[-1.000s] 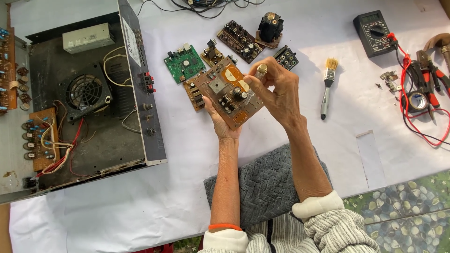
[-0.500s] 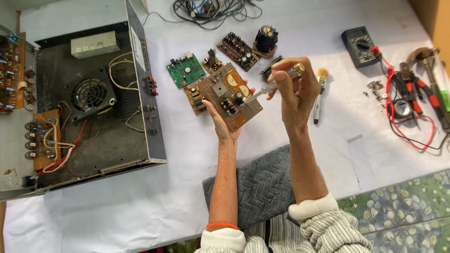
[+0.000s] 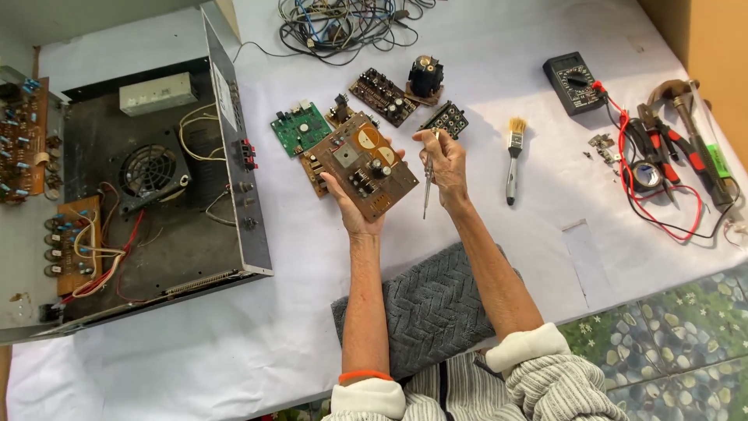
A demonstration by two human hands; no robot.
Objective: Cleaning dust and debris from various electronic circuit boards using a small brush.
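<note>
Item 1: brown circuit board (image 3: 362, 168), w/ two pale round caps and small black parts on top. We hold it above the worktop (image 3: 545, 257), tilted, centre of view. Left hand (image 3: 351, 210) under it, palm up, fingers curled round its lower edge and thumb side: closed on the board.

Item 2: thin metal tool (image 3: 428, 187), prob. a screwdriver, pointing down. Right hand (image 3: 446, 168) at 3 o'clock of the board, just beside it; fingers pinched shut on the tool's upper part. Tip is clear of the board.

Item 3: green circuit board (image 3: 300, 129), flat on the worktop at 10 o'clock, near. Two more dark boards (image 3: 382, 95) at 12 o'clock, w/ a black cylindrical part (image 3: 425, 76) beside them, and a black connector block (image 3: 446, 119) at 1 o'clock.

Item 4: small brush (image 3: 513, 156), 3 o'clock, beyond the right hand, apart.

Item 5: multimeter (image 3: 575, 82), 2 o'clock, well apart, red and black leads (image 3: 647, 210) trailing to 3 o'clock past pliers (image 3: 686, 148).

Item 6: opened amplifier chassis (image 3: 156, 210), 9 o'clock, fan and wiring showing.

Item 7: cable tangle (image 3: 343, 23), 12 o'clock, far edge.

Item 8: grey knit cloth (image 3: 428, 304), 6 o'clock, between our forearms.
</note>
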